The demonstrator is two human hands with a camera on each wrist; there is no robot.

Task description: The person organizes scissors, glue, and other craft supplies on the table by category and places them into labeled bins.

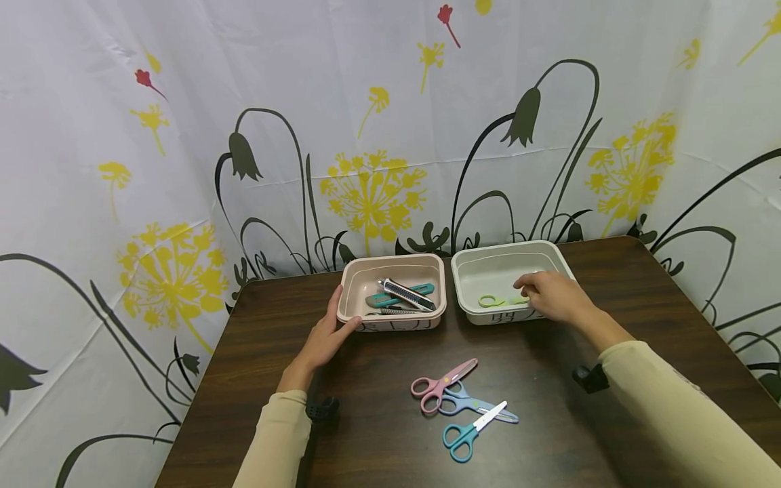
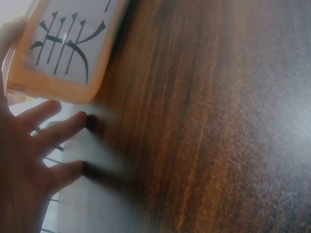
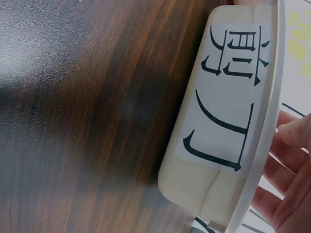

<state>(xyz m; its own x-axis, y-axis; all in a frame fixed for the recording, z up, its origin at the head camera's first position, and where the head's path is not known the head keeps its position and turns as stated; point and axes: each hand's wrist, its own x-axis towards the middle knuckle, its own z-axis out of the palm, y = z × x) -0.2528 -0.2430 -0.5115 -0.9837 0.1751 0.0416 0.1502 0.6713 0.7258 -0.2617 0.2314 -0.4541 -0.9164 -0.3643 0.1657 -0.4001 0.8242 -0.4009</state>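
My left hand (image 1: 320, 342) touches the left side and front corner of a pink plastic box (image 1: 350, 298), its fingers spread. Inside that box lie several utility knives, among them a dark-and-silver one (image 1: 405, 294) across a teal one (image 1: 421, 290). Over the front rim of a pale grey-white box (image 1: 466, 288) hovers my right hand (image 1: 552, 295), fingers loosely bent. Green scissors (image 1: 490, 301) lie in this box beneath the fingertips, partly hidden by the hand. In the right wrist view, nothing shows between the fingers (image 3: 282, 170).
Pink scissors (image 1: 434, 392), blue scissors (image 1: 472, 402) and teal scissors (image 1: 465, 435) lie on the dark wooden table (image 1: 366, 420) in front of the boxes. Both boxes carry labels with black characters. A flower-patterned curtain (image 1: 366, 81) hangs behind the table.
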